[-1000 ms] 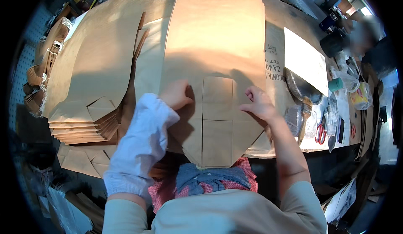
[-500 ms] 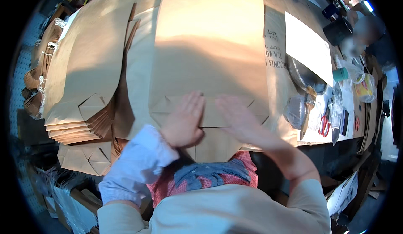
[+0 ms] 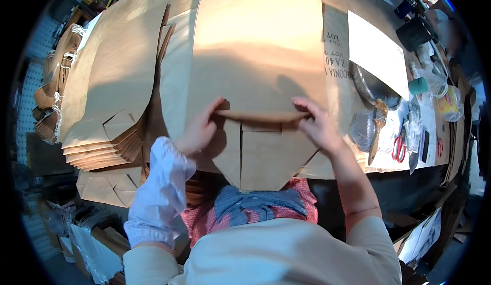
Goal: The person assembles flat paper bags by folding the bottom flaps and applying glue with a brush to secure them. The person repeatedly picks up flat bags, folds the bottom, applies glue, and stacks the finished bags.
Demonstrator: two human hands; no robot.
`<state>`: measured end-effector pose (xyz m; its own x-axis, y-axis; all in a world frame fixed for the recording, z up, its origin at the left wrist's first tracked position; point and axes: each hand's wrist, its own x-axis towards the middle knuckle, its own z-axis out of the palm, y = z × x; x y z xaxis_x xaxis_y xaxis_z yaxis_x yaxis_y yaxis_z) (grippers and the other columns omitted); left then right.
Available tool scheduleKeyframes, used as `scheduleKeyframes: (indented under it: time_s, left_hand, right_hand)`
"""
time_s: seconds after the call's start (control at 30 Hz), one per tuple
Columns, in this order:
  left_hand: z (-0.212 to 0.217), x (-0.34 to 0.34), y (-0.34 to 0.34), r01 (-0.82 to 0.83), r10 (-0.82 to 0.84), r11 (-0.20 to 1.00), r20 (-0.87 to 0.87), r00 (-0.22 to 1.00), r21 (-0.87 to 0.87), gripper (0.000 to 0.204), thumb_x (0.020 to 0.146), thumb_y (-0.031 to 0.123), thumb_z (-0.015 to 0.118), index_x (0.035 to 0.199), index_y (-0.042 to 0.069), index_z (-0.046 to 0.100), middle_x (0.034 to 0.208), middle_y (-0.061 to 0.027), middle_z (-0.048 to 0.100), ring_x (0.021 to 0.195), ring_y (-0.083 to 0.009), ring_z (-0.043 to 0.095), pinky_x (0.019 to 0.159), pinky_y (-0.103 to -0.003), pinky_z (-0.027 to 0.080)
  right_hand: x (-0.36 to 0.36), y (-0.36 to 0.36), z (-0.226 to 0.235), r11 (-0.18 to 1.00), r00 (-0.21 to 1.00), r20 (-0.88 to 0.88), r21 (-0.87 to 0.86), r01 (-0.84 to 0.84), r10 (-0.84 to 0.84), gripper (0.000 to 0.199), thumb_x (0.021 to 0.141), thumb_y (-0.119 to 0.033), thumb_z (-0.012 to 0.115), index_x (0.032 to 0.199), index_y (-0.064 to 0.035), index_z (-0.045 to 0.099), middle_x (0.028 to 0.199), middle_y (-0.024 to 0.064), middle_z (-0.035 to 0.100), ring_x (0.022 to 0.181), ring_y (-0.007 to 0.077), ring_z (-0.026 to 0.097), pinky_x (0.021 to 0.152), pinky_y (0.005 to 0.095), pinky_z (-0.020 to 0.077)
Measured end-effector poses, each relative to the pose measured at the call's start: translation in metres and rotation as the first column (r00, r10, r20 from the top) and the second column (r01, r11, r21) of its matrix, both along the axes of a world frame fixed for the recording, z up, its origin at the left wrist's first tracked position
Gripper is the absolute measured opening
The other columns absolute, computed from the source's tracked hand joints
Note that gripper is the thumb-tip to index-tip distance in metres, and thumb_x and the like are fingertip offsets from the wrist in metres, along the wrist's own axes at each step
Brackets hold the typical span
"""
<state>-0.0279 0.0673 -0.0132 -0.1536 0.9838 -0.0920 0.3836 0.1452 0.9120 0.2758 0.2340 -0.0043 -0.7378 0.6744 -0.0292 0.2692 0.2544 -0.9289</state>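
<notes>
A large brown paper bag [image 3: 258, 70] lies before me, its near end folded. The raised edge of the bag's bottom flap [image 3: 262, 115] stretches between my hands, lifted off the sheet and bent slightly. My left hand [image 3: 202, 131] pinches the flap's left corner, and my right hand [image 3: 319, 126] has the right corner between thumb and fingers. Below that edge, the folded bottom with its creased panel [image 3: 262, 157] reaches over the table's near edge toward my lap.
On the left stands a stack of folded paper bags [image 3: 97, 152]. To the right are a white sheet [image 3: 378, 55], a brush [image 3: 377, 126], red-handled scissors [image 3: 399, 149], a knife [image 3: 413, 159] and plastic-wrapped items. A blurred person [image 3: 450, 37] is at the far right.
Both hands were lying flat on the folded bag end. Now they are farther apart, gripping the flap's corners and raising its edge.
</notes>
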Motion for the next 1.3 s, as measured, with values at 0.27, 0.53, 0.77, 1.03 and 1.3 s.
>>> scheduleKeyframes:
  time_s: [0.27,0.53,0.77,1.03,1.3]
  left_hand:
    - [0.028,0.066,0.053,-0.261,0.360,0.926,-0.429,0.829,0.272,0.046,0.077,0.021,0.076,0.114,0.001,0.058,0.098,-0.0186,0.063,0.091,-0.0365,0.060,0.078,-0.041,0.049]
    - [0.026,0.029,0.038,-0.113,0.113,0.977,0.011,0.994,0.180,0.028,0.082,0.004,0.057,0.109,-0.001,0.063,0.081,-0.0094,0.065,0.078,-0.0146,0.062,0.072,-0.030,0.050]
    - [0.028,0.010,0.081,-0.133,0.132,0.991,-0.122,0.984,0.003,0.026,0.080,0.006,0.051,0.100,-0.002,0.066,0.083,-0.0104,0.066,0.078,-0.0170,0.061,0.070,-0.031,0.049]
    - [0.029,0.012,0.108,-0.062,0.058,0.997,-0.070,0.996,-0.049,0.020,0.075,0.011,0.070,0.089,0.000,0.062,0.072,-0.0048,0.060,0.066,-0.0120,0.053,0.058,-0.030,0.045]
    - [0.021,0.018,0.121,-0.076,0.123,0.992,-0.564,0.817,0.106,0.016,0.072,0.015,0.075,0.072,0.001,0.067,0.072,-0.0123,0.065,0.070,-0.0296,0.063,0.068,-0.041,0.051]
  right_hand:
    - [-0.010,0.008,-0.030,0.957,0.970,-0.148,0.186,0.221,-0.195,0.018,0.083,-0.001,0.063,0.101,0.0004,0.062,0.093,0.0121,0.060,0.090,0.0246,0.059,0.079,0.0342,0.0496]
    - [-0.041,-0.041,0.026,0.892,0.979,-0.200,0.437,0.117,-0.030,0.017,0.079,-0.007,0.066,0.096,-0.0082,0.068,0.082,0.0075,0.064,0.078,0.0255,0.064,0.069,0.0363,0.0528]
    - [-0.126,-0.079,0.017,0.935,0.995,-0.096,0.352,0.052,-0.020,0.013,0.078,-0.015,0.066,0.075,-0.0046,0.060,0.069,0.0129,0.060,0.066,0.0314,0.062,0.060,0.0417,0.0501]
    - [-0.094,-0.026,0.079,0.489,0.982,0.145,0.869,-0.068,-0.121,0.031,0.063,-0.016,0.076,0.088,-0.0041,0.063,0.103,0.0107,0.059,0.097,0.0289,0.057,0.083,0.0418,0.0479]
    - [-0.066,-0.042,0.054,0.097,0.608,0.705,0.620,-0.778,0.366,0.014,0.069,-0.014,0.061,0.078,-0.0031,0.065,0.074,0.0098,0.059,0.073,0.0266,0.062,0.062,0.0349,0.0505]
